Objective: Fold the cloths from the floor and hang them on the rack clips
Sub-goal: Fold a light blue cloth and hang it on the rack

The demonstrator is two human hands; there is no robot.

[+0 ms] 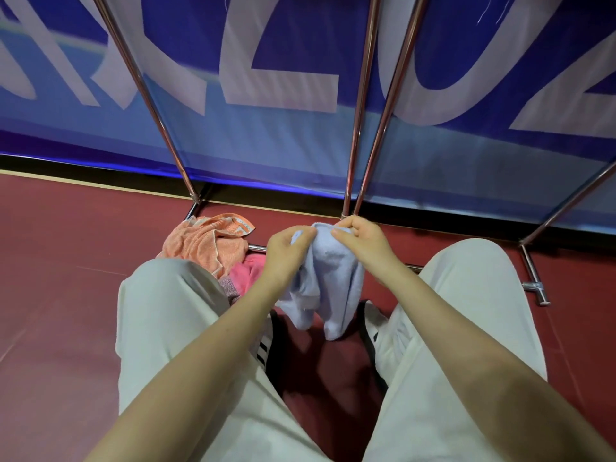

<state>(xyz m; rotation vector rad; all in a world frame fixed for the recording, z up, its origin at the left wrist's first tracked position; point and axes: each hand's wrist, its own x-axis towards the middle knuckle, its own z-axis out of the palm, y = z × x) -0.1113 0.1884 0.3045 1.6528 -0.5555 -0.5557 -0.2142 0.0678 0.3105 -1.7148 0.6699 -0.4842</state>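
Early going: both the left hand (289,245) and right hand (361,241) pinch 1 unfolded blue cloth (328,285), while the orange cloth (208,243) and pink cloth (248,273) lie on the floor (66,261), no clips in view.

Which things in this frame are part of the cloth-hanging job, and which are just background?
Part of the job:
- light blue cloth, pinched by left hand and right hand
- orange cloth on the floor
- pink cloth beside it
- metal rack; no clips in view

Background:
- blue banner
- red floor
- shoes

Large white letters, cut off and unreadable, on the blue banner (300,155).
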